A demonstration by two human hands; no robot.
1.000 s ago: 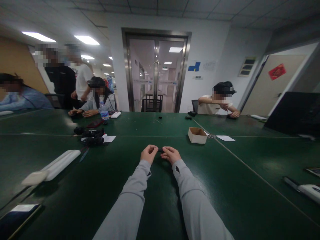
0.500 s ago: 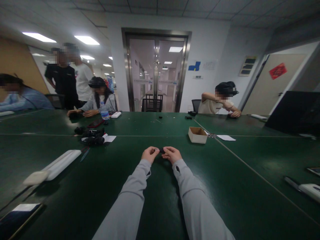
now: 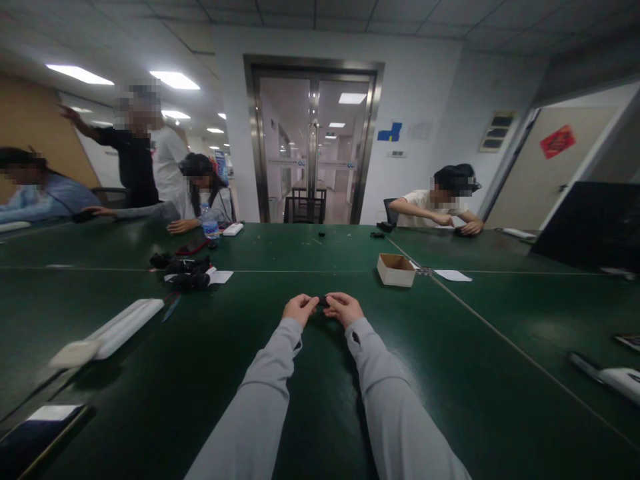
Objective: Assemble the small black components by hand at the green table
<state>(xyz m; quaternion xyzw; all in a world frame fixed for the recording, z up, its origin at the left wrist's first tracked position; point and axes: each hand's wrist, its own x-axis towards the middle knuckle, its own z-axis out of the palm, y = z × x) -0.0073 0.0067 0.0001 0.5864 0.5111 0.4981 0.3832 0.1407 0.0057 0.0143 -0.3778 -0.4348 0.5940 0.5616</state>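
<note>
Between my fingertips is a small black object [image 3: 323, 301], too small and too covered to name. My left hand [image 3: 299, 308] pinches its left end with thumb and fingers. At its other end, my right hand [image 3: 345, 307] grips it in the same way. Both hands are just above the green table [image 3: 330, 373], arms stretched forward in grey sleeves. Beyond the right hand stands an open cardboard box [image 3: 396, 272], white outside and brown inside.
Left of me lie a white power strip [image 3: 130, 327] with a plug and cables, a phone [image 3: 43, 433], and a heap of black gear [image 3: 187, 272]. A water bottle [image 3: 210, 223] stands farther back. Several people sit or stand around the table; a dark monitor [image 3: 590, 223] is at right.
My hands keep almost the same place and grip. Across the table, one seated person has stretched an arm leftward, a standing person has raised an arm, and the person at right has lowered an arm.
</note>
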